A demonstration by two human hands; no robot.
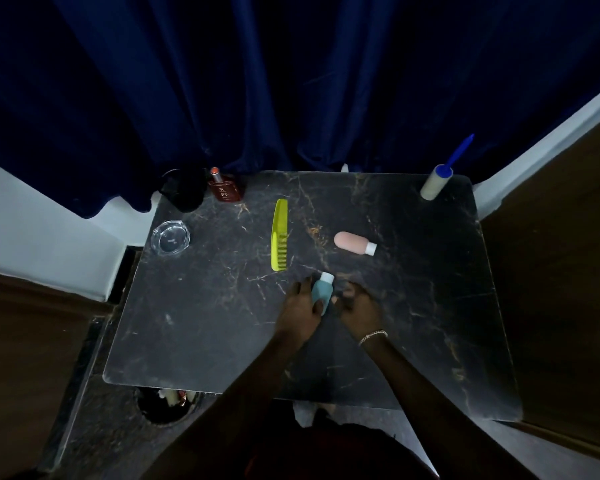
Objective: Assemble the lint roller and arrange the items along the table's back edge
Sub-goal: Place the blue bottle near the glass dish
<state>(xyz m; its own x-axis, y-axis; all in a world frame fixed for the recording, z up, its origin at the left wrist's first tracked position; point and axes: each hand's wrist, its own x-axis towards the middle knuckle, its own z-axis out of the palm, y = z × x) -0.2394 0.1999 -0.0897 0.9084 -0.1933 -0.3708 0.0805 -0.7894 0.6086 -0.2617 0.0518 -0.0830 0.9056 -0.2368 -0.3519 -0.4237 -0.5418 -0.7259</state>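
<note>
**Head view, both hands at the middle of the table (205,323).** The left grip (300,306) is closed round the blue travel bottle (322,292), with fingers on its left flank and the thumb across its lower body. The white cap points away from the person. This hold suits carrying the bottle forward, though it cannot be told whether the bottle is off the surface. The right grip (355,303) lies just right of the bottle with its fingers curled, and it cannot be told whether it touches or pinches the bottle.

- **Ahead-left of the left grip:** the yellow comb (279,234) lies flat, running front to back.
- **Ahead-right of the right grip:** the pink travel bottle (352,241) lies on its side. Both it and the comb are well short of the back edge and are judged to be awaiting placement.
- **Far ahead-right, at the back corner:** the lint roller (437,181) has its roll seated on the blue handle, which slants up toward the dark blue curtain (291,81). Assembly is judged done, and the roller already stands where the task wants it.
- **Far ahead-left:** the perfume bottle (224,189) is also at the back edge, with the glass ashtray (170,237) nearer, by the left edge
</note>
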